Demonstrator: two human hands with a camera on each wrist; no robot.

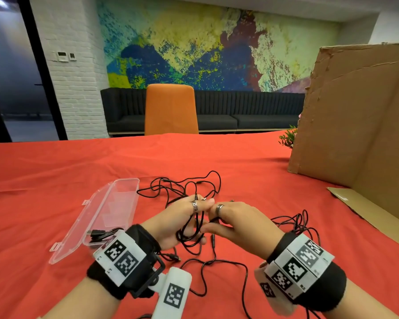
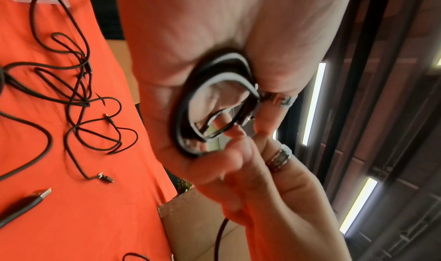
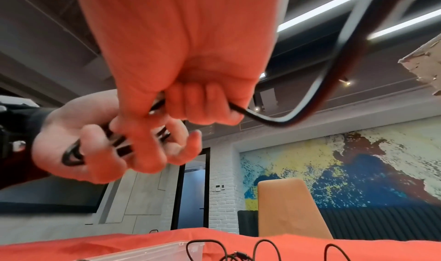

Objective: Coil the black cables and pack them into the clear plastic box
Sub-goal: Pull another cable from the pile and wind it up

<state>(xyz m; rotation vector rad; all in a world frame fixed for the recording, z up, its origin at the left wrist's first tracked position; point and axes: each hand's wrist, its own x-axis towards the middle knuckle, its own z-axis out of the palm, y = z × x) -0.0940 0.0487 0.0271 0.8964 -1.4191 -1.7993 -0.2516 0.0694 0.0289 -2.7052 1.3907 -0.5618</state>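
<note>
A black cable is looped into a small coil point(image 1: 191, 236) around the fingers of my left hand point(image 1: 182, 217), which grips it above the red tablecloth. In the left wrist view the coil point(image 2: 186, 114) lies across the palm. My right hand point(image 1: 236, 221) touches the left and pinches the same cable; its free length point(image 3: 310, 102) arcs away from the curled right fingers point(image 3: 203, 102). The clear plastic box point(image 1: 124, 194) lies open left of my hands, with one black cable point(image 1: 99, 234) in its near end. Loose black cables point(image 1: 184, 184) are tangled just beyond the hands.
More black cable point(image 1: 296, 223) lies right of my right wrist and trails near the table's front point(image 1: 217, 265). A tall cardboard sheet point(image 1: 355, 116) stands at the right, a small plant point(image 1: 287, 137) beside it. An orange chair point(image 1: 171, 109) stands behind the table.
</note>
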